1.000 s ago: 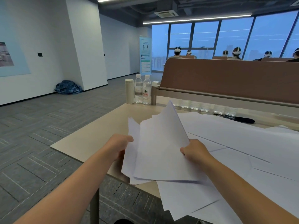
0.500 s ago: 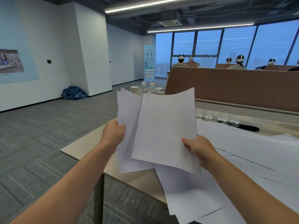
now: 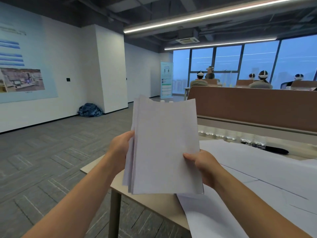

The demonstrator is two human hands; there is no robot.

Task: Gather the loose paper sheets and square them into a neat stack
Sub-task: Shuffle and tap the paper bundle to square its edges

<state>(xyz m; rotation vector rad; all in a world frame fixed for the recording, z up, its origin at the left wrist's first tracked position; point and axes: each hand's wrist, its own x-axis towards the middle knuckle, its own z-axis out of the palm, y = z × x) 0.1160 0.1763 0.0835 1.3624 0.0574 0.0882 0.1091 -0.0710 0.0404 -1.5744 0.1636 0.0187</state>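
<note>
A bundle of white paper sheets [image 3: 164, 145] stands nearly upright above the near left corner of the table [image 3: 154, 206]. My left hand [image 3: 121, 148] grips its left edge, fingers hidden behind the sheets. My right hand [image 3: 204, 166] grips the right edge, thumb on the front sheet. The sheets overlap closely, with a few edges still stepped on the left side. More loose white sheets [image 3: 257, 170] lie spread flat over the table to the right.
A brown partition [image 3: 257, 107] runs along the table's far side. A black marker [image 3: 274, 149] and a row of clear bottles [image 3: 229, 134] lie by it. People with headsets sit beyond. Grey carpet floor is to the left.
Both hands have lifted the sheets from lying low on the table to upright. The fanned sheets have drawn together into one closer bundle. The view has tilted upward.
</note>
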